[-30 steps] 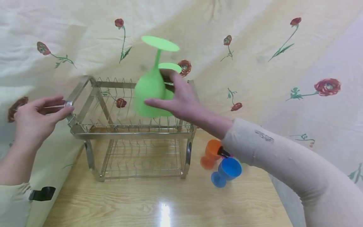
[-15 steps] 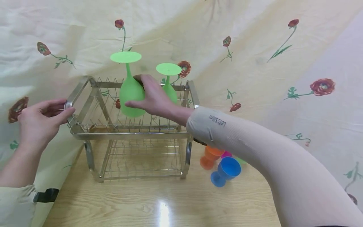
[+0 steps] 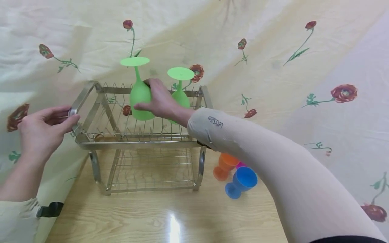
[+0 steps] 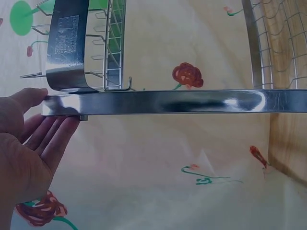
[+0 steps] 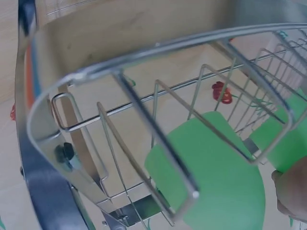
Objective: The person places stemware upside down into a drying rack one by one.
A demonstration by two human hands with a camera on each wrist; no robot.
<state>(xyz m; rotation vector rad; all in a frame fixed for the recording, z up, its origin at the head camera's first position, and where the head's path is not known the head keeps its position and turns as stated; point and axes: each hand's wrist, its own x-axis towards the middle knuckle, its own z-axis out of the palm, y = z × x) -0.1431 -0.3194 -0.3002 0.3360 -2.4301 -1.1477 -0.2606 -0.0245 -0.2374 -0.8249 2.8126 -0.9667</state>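
A two-tier metal dish rack (image 3: 136, 145) stands on the table. My left hand (image 3: 42, 131) pinches its upper left corner between thumb and fingers, as the left wrist view also shows. In my right hand (image 3: 161, 99) is a green plastic goblet (image 3: 140, 101), held by the bowl, upside down with its foot on top. It is at the wires of the upper tier; whether its rim rests on them I cannot tell. To its right, a second green goblet (image 3: 180, 98) stands inverted in the same tier, partly hidden by my right hand and forearm.
Right of the rack, an orange cup (image 3: 228, 162) and a blue cup (image 3: 244, 179) lie tilted on the wooden table (image 3: 136, 216). A pink item (image 3: 241, 164) shows behind them, mostly hidden. Flowered cloth (image 3: 273, 50) hangs behind the rack.
My right hand has carried the green goblet leftward and lower into the upper tier, uncovering the second goblet. My left hand stays at the rack's corner.
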